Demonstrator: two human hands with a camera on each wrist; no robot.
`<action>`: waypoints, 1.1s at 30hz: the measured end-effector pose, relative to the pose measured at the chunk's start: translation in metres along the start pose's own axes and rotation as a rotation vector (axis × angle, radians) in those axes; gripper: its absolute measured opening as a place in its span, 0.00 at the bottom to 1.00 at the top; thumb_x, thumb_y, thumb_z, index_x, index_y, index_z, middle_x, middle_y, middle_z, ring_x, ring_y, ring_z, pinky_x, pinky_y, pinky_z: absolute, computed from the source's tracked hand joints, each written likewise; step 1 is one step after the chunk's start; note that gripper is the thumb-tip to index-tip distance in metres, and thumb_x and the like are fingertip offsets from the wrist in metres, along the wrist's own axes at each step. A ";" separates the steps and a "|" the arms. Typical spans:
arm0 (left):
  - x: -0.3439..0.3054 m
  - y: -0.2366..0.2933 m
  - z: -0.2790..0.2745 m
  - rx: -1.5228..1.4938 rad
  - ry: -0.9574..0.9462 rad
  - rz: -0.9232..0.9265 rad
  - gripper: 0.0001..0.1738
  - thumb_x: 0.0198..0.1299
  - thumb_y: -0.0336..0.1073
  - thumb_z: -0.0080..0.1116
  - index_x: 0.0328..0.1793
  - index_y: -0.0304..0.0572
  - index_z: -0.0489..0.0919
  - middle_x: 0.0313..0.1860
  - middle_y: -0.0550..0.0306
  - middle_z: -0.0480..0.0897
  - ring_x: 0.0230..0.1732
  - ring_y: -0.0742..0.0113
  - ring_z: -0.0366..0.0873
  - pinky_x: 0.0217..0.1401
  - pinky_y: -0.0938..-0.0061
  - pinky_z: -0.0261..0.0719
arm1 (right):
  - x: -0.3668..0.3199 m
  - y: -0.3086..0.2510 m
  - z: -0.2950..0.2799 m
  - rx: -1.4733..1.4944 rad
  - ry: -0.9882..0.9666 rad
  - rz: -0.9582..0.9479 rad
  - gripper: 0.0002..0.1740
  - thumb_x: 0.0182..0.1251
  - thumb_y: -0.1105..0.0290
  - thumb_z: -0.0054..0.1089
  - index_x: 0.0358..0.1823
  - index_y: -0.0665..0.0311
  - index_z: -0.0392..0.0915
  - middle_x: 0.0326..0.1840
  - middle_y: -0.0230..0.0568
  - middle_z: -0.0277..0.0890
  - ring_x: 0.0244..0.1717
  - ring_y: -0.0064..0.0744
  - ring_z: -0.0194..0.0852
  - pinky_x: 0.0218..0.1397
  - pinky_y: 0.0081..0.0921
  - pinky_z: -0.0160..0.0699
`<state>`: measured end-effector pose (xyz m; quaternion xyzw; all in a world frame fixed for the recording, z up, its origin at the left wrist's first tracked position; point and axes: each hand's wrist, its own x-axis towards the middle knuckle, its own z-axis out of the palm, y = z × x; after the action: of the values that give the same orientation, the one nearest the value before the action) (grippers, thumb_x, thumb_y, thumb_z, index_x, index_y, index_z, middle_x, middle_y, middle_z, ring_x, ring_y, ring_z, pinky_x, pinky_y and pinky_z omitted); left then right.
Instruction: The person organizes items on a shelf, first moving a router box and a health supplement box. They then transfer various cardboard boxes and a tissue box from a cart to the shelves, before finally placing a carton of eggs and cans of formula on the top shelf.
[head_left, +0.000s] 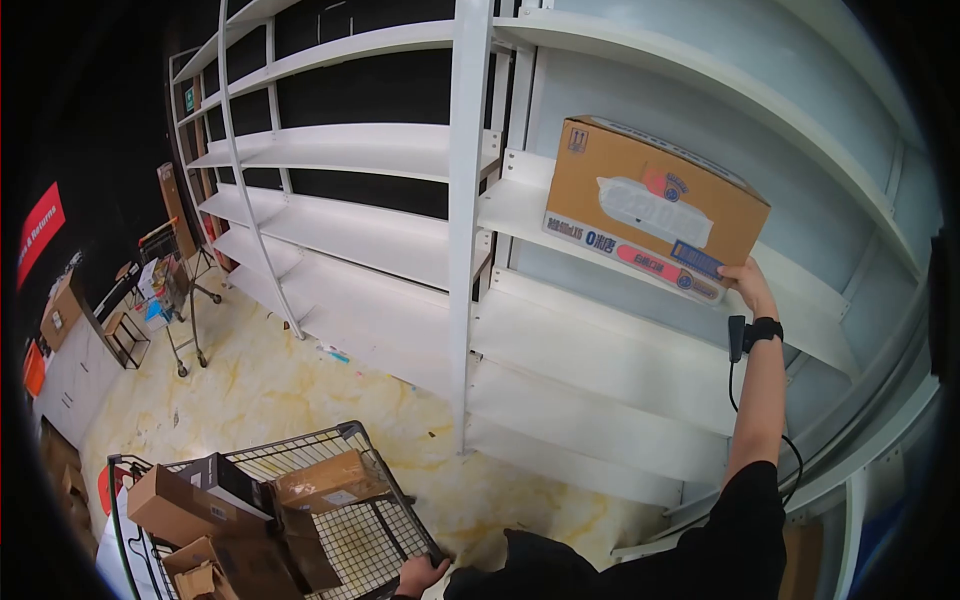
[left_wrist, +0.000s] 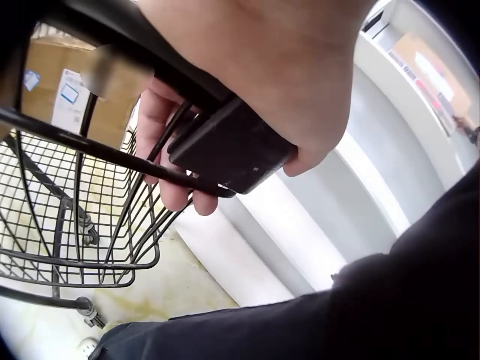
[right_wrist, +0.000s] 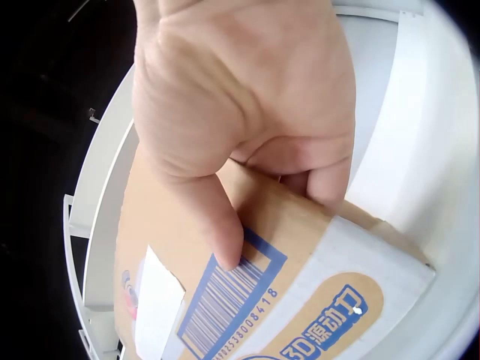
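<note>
A printed cardboard box point(head_left: 610, 225) sits at the shelf point(head_left: 520, 205) on the right, tilted in the head view. My right hand point(head_left: 748, 285) holds it by its lower right corner. In the right wrist view the thumb point(right_wrist: 225, 240) presses on the printed barcode point(right_wrist: 225, 304), while the other fingers go round the box's side and are partly hidden. Down low, my left hand point(head_left: 422, 576) grips the handle of a black wire shopping cart point(head_left: 350, 430). The left wrist view shows its fingers point(left_wrist: 174, 196) curled round a dark block point(left_wrist: 232, 146) on that handle.
Several brown boxes point(head_left: 195, 510) lie in the cart. White shelving point(head_left: 360, 150) runs along the back and right, with an upright post point(head_left: 468, 220) between bays. Another cart point(head_left: 175, 290) and a cabinet point(head_left: 85, 375) stand far left on the yellow-patterned floor point(head_left: 250, 400).
</note>
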<state>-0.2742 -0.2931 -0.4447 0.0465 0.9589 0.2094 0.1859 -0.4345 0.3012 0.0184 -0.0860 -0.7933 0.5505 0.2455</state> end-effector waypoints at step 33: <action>-0.129 -0.078 -0.064 -0.314 0.076 -0.071 0.26 0.58 0.55 0.41 0.51 0.43 0.72 0.41 0.45 0.78 0.45 0.48 0.74 0.46 0.60 0.72 | -0.420 0.224 0.445 -0.852 -1.069 0.258 0.49 0.55 0.60 0.52 0.66 0.73 0.27 0.68 0.65 0.31 0.49 0.57 0.68 0.50 0.39 0.71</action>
<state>-0.1799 -0.4102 -0.3804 -0.0248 0.9218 0.3514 0.1619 -0.3166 -0.1547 -0.4324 0.0144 -0.9356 0.1830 -0.3014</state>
